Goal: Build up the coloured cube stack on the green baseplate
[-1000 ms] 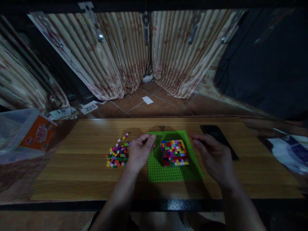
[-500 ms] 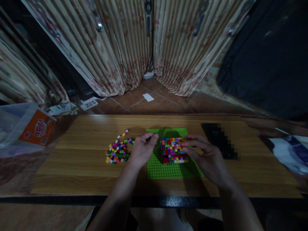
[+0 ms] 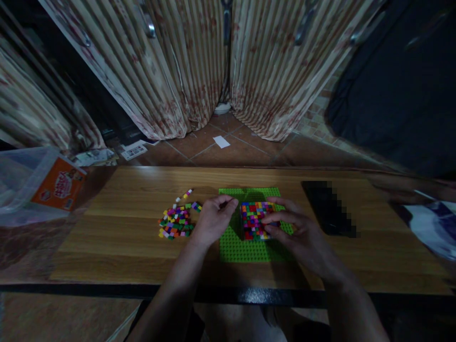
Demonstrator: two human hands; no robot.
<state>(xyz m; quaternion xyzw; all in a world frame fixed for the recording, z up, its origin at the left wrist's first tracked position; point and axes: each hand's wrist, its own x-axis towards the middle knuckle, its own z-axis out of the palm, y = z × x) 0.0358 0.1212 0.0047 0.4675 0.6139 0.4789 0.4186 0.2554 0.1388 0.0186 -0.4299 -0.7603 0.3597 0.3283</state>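
Observation:
A block built of small multicoloured toy bricks (image 3: pixel 252 219) stands on a green studded baseplate (image 3: pixel 237 254). My right hand (image 3: pixel 295 225) reaches over its right side. Thumb and index fingertips come together at the top of the bricks, the other fingers stretch out above, and whatever lies between the tips is too small to make out. Left of the block, my left hand (image 3: pixel 215 219) hovers at the baseplate's left edge with thumb and forefinger pinched together; its contents are hidden. Beside that hand lies a pile of loose toy bricks (image 3: pixel 174 223).
A black flat device (image 3: pixel 326 209), partly pixelated, lies right of the baseplate on the wooden table (image 3: pixel 117 256). A clear plastic bin (image 3: pixel 21 190) with an orange label stands at the left. Striped curtains (image 3: pixel 199 61) hang beyond the table.
My right hand has moved left and slightly down over the brick block, its thumb and index tips closing in. My left hand keeps its pinch. The whole view has shifted slightly.

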